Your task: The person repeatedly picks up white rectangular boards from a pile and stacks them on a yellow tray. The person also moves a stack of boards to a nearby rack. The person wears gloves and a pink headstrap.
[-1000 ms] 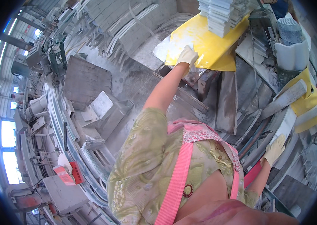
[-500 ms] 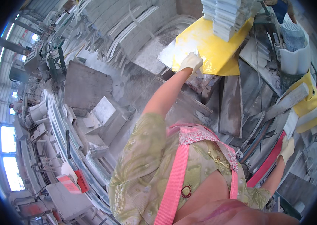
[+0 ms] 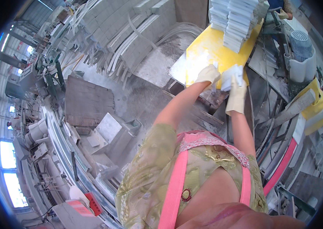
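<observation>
Cream gloves cover both of my hands over the yellow sheet [image 3: 207, 44]. My left hand [image 3: 209, 75] is closed low over the near part of the sheet, beside white powder. A bit of something white shows at its fingertips, too small to name. Just to its right, my right hand [image 3: 238, 93] grips a small white slab [image 3: 228, 77], with its fingers on the slab's right side. Farther back on the same sheet rises a tall stack of white slabs [image 3: 238, 23]. Neither hand touches that stack.
A co-worker's gloved hand [image 3: 282, 14] is at the far right, near a bluish bucket [image 3: 301, 44]. A long red strip [image 3: 281, 166] runs along the right-hand machine. Stacked pale strips [image 3: 131, 38] stand far left; a dark board [image 3: 87, 101] lies left.
My right hand has come from the red strip at the right to the sheet and now holds a white slab. My left hand is slightly farther right and lower in view.
</observation>
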A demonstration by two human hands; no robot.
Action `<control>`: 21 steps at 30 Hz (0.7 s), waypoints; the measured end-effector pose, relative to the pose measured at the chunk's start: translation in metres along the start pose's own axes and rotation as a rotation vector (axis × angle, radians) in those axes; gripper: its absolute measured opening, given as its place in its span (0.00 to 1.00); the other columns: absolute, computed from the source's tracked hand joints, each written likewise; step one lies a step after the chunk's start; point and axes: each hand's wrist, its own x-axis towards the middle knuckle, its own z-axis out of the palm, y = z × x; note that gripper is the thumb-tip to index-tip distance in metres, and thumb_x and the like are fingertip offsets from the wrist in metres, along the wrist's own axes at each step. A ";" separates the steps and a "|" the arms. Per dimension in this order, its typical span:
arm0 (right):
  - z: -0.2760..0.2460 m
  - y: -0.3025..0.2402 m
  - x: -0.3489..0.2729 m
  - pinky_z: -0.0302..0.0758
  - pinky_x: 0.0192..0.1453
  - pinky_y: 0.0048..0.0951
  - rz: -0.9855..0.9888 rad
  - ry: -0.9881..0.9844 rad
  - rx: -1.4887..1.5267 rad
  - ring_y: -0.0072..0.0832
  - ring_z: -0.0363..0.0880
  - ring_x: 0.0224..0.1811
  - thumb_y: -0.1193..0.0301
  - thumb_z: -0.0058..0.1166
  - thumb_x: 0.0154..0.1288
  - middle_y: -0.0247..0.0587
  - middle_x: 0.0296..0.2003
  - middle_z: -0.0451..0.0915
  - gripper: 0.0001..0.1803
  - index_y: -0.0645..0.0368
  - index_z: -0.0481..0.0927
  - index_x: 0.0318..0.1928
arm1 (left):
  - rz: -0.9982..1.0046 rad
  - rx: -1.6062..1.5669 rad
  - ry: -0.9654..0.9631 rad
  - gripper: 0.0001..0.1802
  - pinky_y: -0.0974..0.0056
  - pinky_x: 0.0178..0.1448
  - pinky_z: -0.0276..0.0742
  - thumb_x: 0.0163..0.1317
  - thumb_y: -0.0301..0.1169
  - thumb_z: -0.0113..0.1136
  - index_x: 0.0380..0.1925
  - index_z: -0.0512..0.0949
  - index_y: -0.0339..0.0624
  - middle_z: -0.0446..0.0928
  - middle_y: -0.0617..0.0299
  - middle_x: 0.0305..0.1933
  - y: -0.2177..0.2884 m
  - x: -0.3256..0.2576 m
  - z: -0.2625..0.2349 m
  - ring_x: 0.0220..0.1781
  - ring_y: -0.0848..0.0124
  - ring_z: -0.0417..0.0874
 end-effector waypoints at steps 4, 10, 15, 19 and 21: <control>0.027 0.020 0.002 0.76 0.50 0.34 -0.021 -0.266 -0.350 0.30 0.81 0.46 0.54 0.64 0.67 0.42 0.46 0.83 0.27 0.60 0.79 0.57 | -0.011 -0.218 0.055 0.32 0.48 0.47 0.82 0.69 0.50 0.52 0.45 0.79 0.24 0.83 0.37 0.44 -0.005 -0.013 0.001 0.46 0.44 0.86; 0.004 -0.001 -0.004 0.71 0.65 0.42 -0.137 -0.618 -0.665 0.47 0.77 0.60 0.54 0.65 0.63 0.55 0.60 0.79 0.40 0.58 0.70 0.71 | -0.208 -0.641 -0.168 0.34 0.53 0.44 0.83 0.66 0.52 0.61 0.59 0.74 0.32 0.82 0.44 0.47 0.018 -0.029 -0.005 0.43 0.51 0.86; -0.041 -0.001 -0.004 0.67 0.70 0.44 -0.445 -0.559 -0.819 0.49 0.72 0.65 0.47 0.61 0.64 0.45 0.60 0.81 0.37 0.54 0.75 0.68 | -0.300 -0.402 0.192 0.43 0.50 0.74 0.68 0.61 0.49 0.66 0.69 0.67 0.32 0.69 0.37 0.70 0.043 -0.038 0.010 0.70 0.48 0.72; -0.133 0.010 -0.003 0.71 0.68 0.45 -0.165 -0.421 -0.738 0.51 0.76 0.60 0.45 0.56 0.66 0.48 0.57 0.83 0.32 0.53 0.82 0.61 | -0.147 -0.510 0.159 0.39 0.53 0.52 0.80 0.53 0.44 0.71 0.58 0.69 0.29 0.79 0.44 0.53 0.039 -0.037 0.010 0.52 0.56 0.82; -0.193 0.010 -0.003 0.74 0.64 0.46 -0.187 -0.222 -0.731 0.53 0.79 0.56 0.49 0.54 0.68 0.53 0.53 0.84 0.26 0.53 0.85 0.56 | -0.144 -0.356 0.199 0.40 0.54 0.55 0.80 0.53 0.45 0.70 0.57 0.69 0.25 0.79 0.40 0.55 0.035 -0.038 0.009 0.52 0.55 0.83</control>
